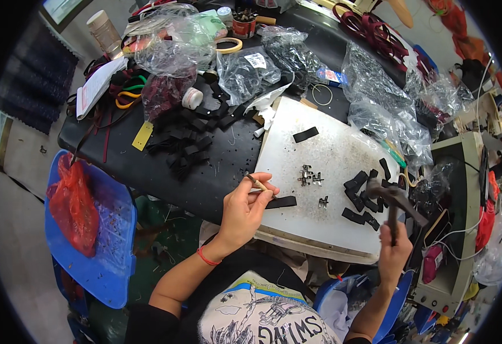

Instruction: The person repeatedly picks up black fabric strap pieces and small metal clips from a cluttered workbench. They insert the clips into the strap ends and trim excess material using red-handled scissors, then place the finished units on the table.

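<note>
My left hand [246, 202] pinches a slim punch-like tool [257, 182], tan in the middle with a dark upper end. Its lower tip is at a short black fabric strip [281, 202] lying on the white work board [302, 228]; whether it touches is hard to tell. My right hand [394, 251] grips the handle of a hammer [397, 205], raised at the board's right side. Small metal clips [306, 175] lie mid-board, with one more clip [323, 202] nearer me. Another black strip [306, 135] rests farther back. Folded black strips [356, 182] are piled near the hammer.
Left of the board, a heap of black strips [185, 140] covers part of the dark table. Clear plastic bags [248, 71] crowd the back. A blue plastic bin [116, 246] holds a red bag [73, 209]. At right stands a beige metal cabinet [463, 229].
</note>
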Demonstrator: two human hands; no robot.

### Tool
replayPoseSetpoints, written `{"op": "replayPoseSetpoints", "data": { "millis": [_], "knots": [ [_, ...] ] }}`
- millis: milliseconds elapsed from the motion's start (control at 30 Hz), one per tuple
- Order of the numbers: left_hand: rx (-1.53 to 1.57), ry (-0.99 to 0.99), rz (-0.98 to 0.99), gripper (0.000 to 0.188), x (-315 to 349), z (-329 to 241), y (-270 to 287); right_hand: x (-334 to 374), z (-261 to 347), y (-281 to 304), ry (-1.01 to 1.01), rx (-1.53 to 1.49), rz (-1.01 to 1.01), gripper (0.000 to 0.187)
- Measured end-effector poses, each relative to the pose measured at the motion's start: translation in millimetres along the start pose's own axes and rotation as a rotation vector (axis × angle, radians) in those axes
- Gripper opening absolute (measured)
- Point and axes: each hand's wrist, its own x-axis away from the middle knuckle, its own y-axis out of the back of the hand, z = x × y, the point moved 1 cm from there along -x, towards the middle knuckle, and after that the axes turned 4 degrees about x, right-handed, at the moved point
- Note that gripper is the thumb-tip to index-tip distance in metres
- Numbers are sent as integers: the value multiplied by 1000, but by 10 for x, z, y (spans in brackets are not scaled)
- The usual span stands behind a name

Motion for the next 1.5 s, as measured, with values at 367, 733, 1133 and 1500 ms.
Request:
{"op": "replayPoseSetpoints", "data": {
  "millis": [367,733,1133,1500],
  "knots": [
    [-282,-230,87,19,28,-23,19,-141,564,-383,431,21,293,23],
    [-646,-468,272,33,44,-138,-118,-216,865,-93,270,-678,12,13],
    [-163,-163,91,19,-25,-10,24,-193,820,-406,694,321,451,27],
    [-390,-311,269,20,14,-59,62,-140,750,-446,650,270,422,26]
  ]
}}
